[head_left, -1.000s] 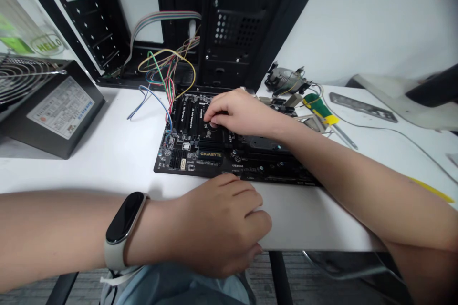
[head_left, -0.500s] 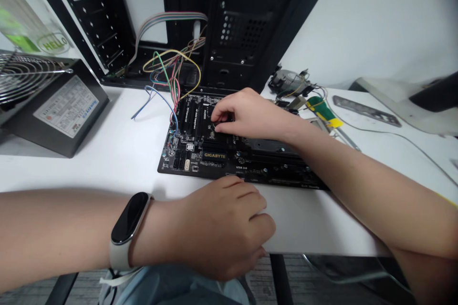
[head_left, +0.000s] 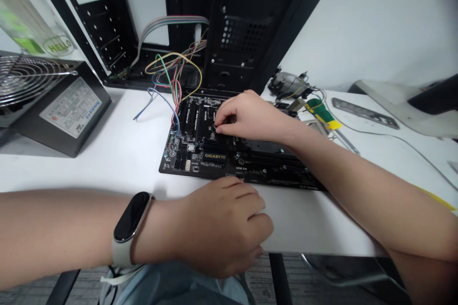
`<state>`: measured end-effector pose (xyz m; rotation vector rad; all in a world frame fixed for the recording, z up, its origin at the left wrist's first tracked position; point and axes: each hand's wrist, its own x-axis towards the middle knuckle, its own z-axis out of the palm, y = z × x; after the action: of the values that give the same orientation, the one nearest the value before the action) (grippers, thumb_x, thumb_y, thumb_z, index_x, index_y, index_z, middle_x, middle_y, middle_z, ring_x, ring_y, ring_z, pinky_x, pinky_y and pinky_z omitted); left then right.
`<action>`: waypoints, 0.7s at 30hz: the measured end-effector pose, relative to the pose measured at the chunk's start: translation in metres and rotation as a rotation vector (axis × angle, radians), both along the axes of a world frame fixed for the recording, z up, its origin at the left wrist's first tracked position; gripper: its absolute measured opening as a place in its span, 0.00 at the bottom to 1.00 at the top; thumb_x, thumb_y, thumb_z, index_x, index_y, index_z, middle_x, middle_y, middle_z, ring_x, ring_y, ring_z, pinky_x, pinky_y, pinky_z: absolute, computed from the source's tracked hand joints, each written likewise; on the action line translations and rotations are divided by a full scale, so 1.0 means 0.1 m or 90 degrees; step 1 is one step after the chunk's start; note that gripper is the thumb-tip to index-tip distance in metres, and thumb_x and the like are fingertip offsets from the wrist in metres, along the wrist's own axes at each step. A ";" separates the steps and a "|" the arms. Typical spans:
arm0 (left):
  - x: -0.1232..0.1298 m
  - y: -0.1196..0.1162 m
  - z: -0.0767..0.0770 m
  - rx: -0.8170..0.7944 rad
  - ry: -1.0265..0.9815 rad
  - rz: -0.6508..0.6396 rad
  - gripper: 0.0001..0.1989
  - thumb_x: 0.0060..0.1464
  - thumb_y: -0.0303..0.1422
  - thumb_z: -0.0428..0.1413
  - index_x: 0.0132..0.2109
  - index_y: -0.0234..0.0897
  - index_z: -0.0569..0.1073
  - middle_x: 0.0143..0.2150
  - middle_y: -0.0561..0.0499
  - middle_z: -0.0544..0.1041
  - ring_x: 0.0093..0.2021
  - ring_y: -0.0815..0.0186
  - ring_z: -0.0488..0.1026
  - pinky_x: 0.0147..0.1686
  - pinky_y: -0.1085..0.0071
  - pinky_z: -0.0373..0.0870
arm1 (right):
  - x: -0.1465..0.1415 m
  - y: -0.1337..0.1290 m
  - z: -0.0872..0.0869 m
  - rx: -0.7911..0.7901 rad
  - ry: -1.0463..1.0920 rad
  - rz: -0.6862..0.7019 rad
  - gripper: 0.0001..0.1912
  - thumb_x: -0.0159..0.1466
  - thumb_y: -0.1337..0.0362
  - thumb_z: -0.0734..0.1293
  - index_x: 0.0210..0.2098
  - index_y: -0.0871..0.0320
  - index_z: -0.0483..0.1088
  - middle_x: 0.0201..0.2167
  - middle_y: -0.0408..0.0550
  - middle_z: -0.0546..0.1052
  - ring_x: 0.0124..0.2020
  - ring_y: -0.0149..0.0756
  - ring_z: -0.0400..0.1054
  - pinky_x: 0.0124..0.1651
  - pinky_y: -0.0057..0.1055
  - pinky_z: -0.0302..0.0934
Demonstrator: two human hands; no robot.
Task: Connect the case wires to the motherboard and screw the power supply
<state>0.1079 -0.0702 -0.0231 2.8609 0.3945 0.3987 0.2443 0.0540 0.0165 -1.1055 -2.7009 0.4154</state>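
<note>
A black motherboard (head_left: pixel 214 157) marked GIGABYTE lies on the white table, with thin coloured wires (head_left: pixel 174 81) joined at its left edge. My right hand (head_left: pixel 246 116) is over the middle of the board, thumb and forefinger pinched together at its surface; what they grip, if anything, is too small to make out. My left hand (head_left: pixel 223 226), with a band on the wrist, rests at the table's front edge below the board. Its fingers are curled under and partly hidden, with no object visible in them.
An open black computer case (head_left: pixel 243 24) stands behind the board. At the left is a power supply (head_left: pixel 71 109). A fan with wires (head_left: pixel 289 85), a green and yellow screwdriver (head_left: pixel 324 113) and a metal plate (head_left: pixel 365 112) lie at the right.
The whole view has shifted slightly. Both hands keep nearly the same places and poses, my right hand still pinched at the board.
</note>
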 end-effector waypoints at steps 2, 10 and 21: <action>-0.01 -0.01 -0.01 0.029 -0.020 0.003 0.10 0.58 0.34 0.50 0.39 0.32 0.71 0.39 0.44 0.74 0.42 0.57 0.70 0.45 0.59 0.67 | 0.00 0.00 -0.01 0.009 0.006 -0.002 0.05 0.53 0.73 0.68 0.26 0.60 0.76 0.28 0.43 0.78 0.30 0.30 0.69 0.40 0.31 0.60; -0.08 0.08 0.10 0.192 -0.173 0.116 0.09 0.58 0.29 0.46 0.36 0.32 0.70 0.36 0.44 0.76 0.39 0.59 0.72 0.40 0.59 0.70 | -0.01 -0.02 -0.02 0.015 0.087 -0.011 0.08 0.50 0.75 0.67 0.30 0.63 0.75 0.28 0.44 0.77 0.30 0.29 0.70 0.36 0.26 0.60; -0.18 0.51 0.10 0.061 -0.171 0.465 0.27 0.51 0.27 0.49 0.58 0.24 0.54 0.54 0.32 0.66 0.55 0.51 0.66 0.54 0.50 0.66 | 0.03 0.02 -0.07 -0.012 0.110 0.013 0.07 0.51 0.75 0.67 0.29 0.62 0.76 0.29 0.44 0.79 0.32 0.31 0.72 0.39 0.27 0.60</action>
<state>0.0895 -0.0191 -0.0135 2.5952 1.3902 0.9253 0.2473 0.0556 0.0092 -0.9974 -2.5645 0.5159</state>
